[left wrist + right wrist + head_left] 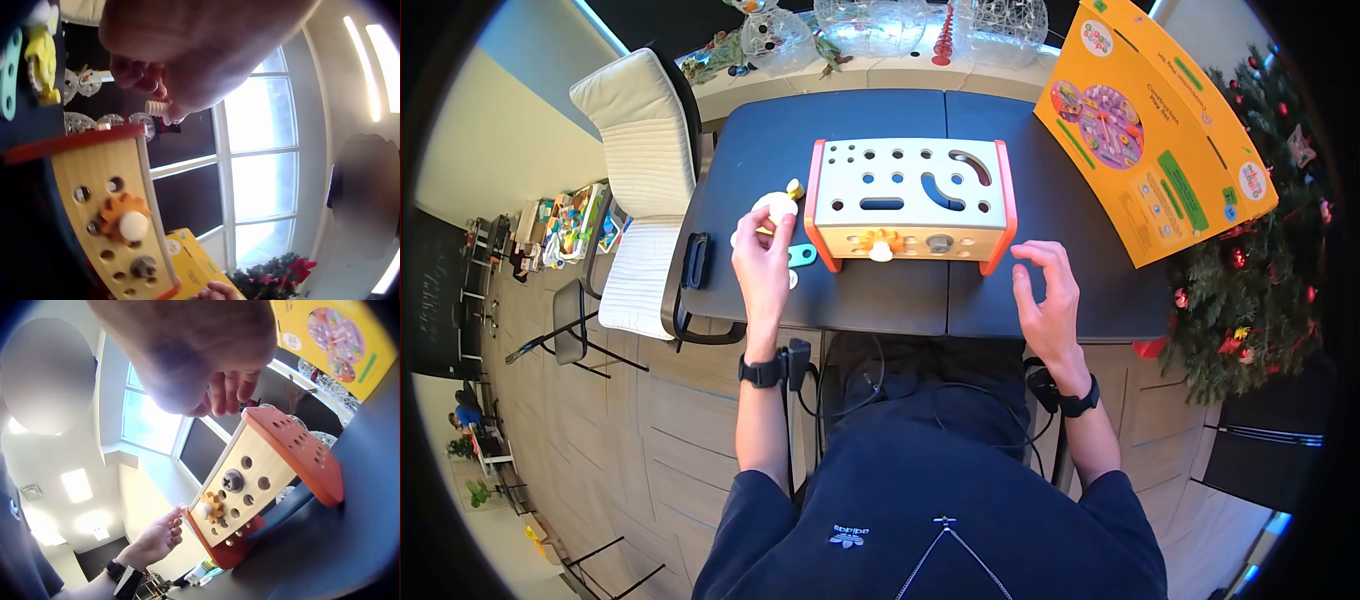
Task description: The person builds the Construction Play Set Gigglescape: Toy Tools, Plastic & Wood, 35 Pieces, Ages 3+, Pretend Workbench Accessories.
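The cream screw (156,108) is in the left hand (762,265), pinched at the fingertips, above the bench (880,300) and just left of the wooden toy box (912,215). Its ridged end juts from the fingers toward the bench side in the left wrist view, its long axis running nearly sideways across that picture. The toy box lies lengthwise from left to right, its front, with an orange gear (115,215) and a grey screw (940,243), facing the person. The right hand (1050,300) is free beside its right end, fingers loosely bent. A teal strip (802,255) lies by the left end. The bench is dark and smooth, with a seam across it. Around it are a yellow carton (1150,190), a decorated tree (1250,270), a pale cushioned chair (635,130), bright windows (259,156) and a plank floor (680,420).
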{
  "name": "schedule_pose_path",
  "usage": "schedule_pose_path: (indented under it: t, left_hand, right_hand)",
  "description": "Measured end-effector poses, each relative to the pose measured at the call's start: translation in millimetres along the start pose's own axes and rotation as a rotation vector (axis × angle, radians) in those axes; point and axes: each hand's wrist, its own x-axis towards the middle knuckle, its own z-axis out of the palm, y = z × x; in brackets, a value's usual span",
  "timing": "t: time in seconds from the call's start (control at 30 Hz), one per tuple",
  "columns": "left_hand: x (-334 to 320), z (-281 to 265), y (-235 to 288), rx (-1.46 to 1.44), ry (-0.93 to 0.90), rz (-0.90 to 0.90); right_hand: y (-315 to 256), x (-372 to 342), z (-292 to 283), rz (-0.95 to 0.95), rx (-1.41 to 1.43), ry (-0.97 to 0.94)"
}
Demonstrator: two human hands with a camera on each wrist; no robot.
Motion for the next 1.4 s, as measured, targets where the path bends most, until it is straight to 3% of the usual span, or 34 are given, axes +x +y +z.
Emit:
schedule_pose_path:
  t: [0.07, 0.13, 0.3, 0.43, 0.57, 0.77, 0.93, 1.03, 1.23, 1.33, 1.4]
  left_hand:
    - [-13, -2, 18, -0.304, 0.044, -0.035]
    - [-34, 8, 54, -0.492, -0.118, -0.03]
    - [-55, 60, 97, -0.415, -0.462, 0.029]
    - [-43, 77, 138, -0.234, -0.611, 0.142]
    - [-33, 94, 145, -0.229, -0.645, 0.214]
    - [-17, 93, 137, 0.059, -0.647, 0.551]
    - [-9, 92, 133, 0.061, -0.651, 0.527]
    - [-5, 92, 139, 0.086, -0.707, 0.508]
    - [0, 106, 142, 0.123, -0.682, 0.591]
    - [6, 113, 138, 0.102, -0.693, 0.632]
    - [12, 116, 136, 0.105, -0.752, 0.624]
  right_hand:
    - [-5, 6, -3, -0.015, 0.043, -0.051]
    - [-17, 20, -6, -0.095, 0.03, -0.116]
    - [-42, 62, -14, -0.289, -0.06, -0.26]
    - [-29, 91, -24, -0.278, -0.102, -0.403]
    - [-18, 111, -36, -0.246, -0.126, -0.521]
    - [-8, 126, -38, -0.384, -0.246, -0.637]
    - [-6, 135, -37, -0.433, -0.277, -0.673]
    - [-14, 142, -38, -0.317, -0.354, -0.737]
    - [-2, 147, -20, -0.409, -0.612, -0.688]
    - [-16, 154, -22, -0.271, -0.721, -0.839]
    - [-15, 152, -29, -0.346, -0.593, -0.745]
